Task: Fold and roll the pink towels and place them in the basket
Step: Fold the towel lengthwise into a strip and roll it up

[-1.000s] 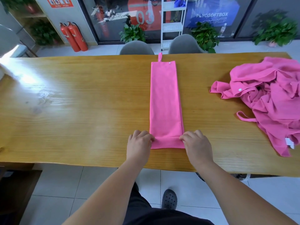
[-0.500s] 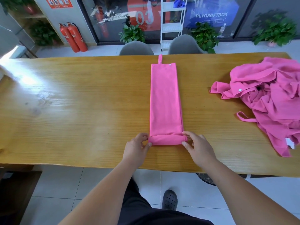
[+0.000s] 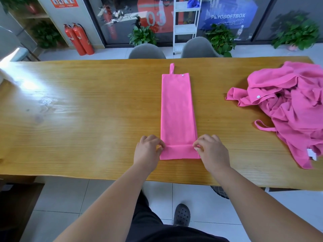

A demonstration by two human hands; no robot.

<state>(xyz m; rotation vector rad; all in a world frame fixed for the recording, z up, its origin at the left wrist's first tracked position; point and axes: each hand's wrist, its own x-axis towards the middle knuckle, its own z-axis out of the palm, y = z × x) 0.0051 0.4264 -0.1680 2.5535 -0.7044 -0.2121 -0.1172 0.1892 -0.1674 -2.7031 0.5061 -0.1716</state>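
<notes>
Pink towel [image 3: 177,109] lies lengthwise on the middle of the desk [image 3: 87,119]. Its near end, a thin roll a moment ago, is now flatter and wider. The fingers of the left hand [image 3: 148,151] and right hand [image 3: 212,151] pinch its corners, so rolling has barely begun.

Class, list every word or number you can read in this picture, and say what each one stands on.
"PLYOSOFTBOX": blue poster behind the glass.
"03": red panel behind the glass.
Red wall sign: too small to read.
Fire extinguisher labels: blurred.
</notes>
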